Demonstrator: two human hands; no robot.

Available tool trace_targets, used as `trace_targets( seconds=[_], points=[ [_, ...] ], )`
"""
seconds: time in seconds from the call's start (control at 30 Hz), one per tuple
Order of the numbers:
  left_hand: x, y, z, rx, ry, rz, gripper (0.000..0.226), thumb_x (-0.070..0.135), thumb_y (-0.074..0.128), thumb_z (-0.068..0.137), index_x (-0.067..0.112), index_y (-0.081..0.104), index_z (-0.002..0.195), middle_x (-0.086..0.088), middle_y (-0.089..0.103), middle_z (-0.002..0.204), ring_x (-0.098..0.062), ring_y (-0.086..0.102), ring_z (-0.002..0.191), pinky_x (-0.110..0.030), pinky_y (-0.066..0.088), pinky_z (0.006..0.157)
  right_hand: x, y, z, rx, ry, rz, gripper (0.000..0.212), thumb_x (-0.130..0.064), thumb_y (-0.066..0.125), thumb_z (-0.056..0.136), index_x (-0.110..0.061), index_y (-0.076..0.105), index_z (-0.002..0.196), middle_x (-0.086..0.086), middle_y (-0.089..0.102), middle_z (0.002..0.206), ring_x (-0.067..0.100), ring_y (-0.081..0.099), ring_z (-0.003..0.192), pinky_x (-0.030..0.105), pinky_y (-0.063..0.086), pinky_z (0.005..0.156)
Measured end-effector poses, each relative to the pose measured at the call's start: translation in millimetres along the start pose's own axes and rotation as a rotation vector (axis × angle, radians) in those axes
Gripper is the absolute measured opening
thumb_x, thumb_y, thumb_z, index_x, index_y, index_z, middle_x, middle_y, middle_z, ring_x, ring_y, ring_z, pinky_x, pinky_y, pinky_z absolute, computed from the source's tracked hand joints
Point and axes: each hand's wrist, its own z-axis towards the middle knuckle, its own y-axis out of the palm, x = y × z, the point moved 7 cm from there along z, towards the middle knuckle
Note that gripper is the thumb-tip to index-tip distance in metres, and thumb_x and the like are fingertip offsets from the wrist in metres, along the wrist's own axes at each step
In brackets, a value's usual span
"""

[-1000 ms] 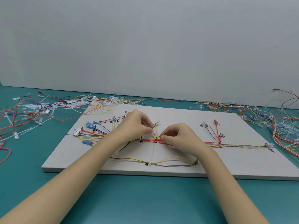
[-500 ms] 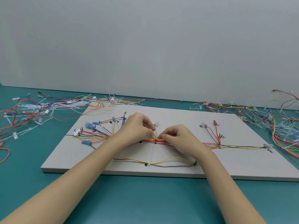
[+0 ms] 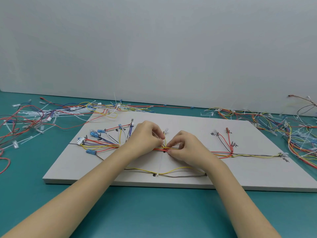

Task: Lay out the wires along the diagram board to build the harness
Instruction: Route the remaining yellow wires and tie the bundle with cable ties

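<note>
A pale grey diagram board [image 3: 188,124] lies flat on the teal table. A harness of red, yellow, blue and dark wires [image 3: 104,145] runs along its middle, fanning left to blue terminals and a white connector [image 3: 80,140]. My left hand [image 3: 145,138] and my right hand [image 3: 185,146] meet at the board's centre. Both pinch the red and yellow wire bundle [image 3: 164,148] between curled fingers. A branch with red wires [image 3: 226,143] rises on the right. A loose yellow and dark wire pair [image 3: 171,173] lies near the front edge.
Heaps of spare wires and white cable ties lie on the table at the left [image 3: 30,117] and at the right [image 3: 291,134]. More wires trail along the white wall [image 3: 154,48] behind the board.
Both hands stay at the centre of the bundle; the fingers have shifted slightly closer together around the wires. The wires on the board look the same.
</note>
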Motion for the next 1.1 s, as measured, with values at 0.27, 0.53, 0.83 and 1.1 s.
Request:
trace_targets(
  seconds=[0.27,0.53,0.83,1.1],
  points=[
    [6.7,-0.6,1.8,-0.073,0.067,0.1,0.013,0.005,0.075,0.074,0.017,0.075,0.073,0.003,0.071,0.067,0.002,0.063,0.056,-0.005,0.043,0.053,-1.7,0.4,0.7,0.014,-0.012,0.034,0.003,-0.016,0.073,0.082,-0.019,0.074,0.082,-0.001,0.056,0.094,-0.002,0.048,0.066,0.016,0.035,0.065],
    [11.9,5.0,0.0,-0.105,0.194,0.384,0.008,0.017,0.064,0.086,0.016,0.072,0.084,0.009,0.056,0.076,-0.012,0.055,0.077,-0.026,0.042,0.069,-9.9,8.7,4.2,-0.067,-0.079,-0.187,0.004,-0.018,0.061,0.092,-0.02,0.063,0.089,0.001,0.053,0.102,0.014,0.046,0.091,0.035,0.041,0.088],
    [0.0,10.7,2.0,-0.22,0.099,0.284,0.011,0.02,0.06,0.091,0.019,0.067,0.083,0.007,0.061,0.078,-0.01,0.056,0.075,-0.022,0.041,0.063,-1.3,0.9,1.5,-0.044,-0.002,0.025,0.01,-0.014,0.07,0.085,-0.024,0.071,0.081,-0.002,0.057,0.094,-0.001,0.05,0.067,0.014,0.036,0.065],
    [7.4,12.5,4.9,-0.191,0.148,0.282,0.016,0.017,0.067,0.087,0.028,0.066,0.074,0.016,0.058,0.072,0.003,0.053,0.069,-0.018,0.041,0.061,-2.4,-2.9,-0.6,-0.044,0.051,0.115,0.031,-0.008,0.052,0.088,-0.028,0.073,0.08,0.0,0.059,0.101,0.004,0.053,0.076,0.019,0.037,0.069]
  ],
)
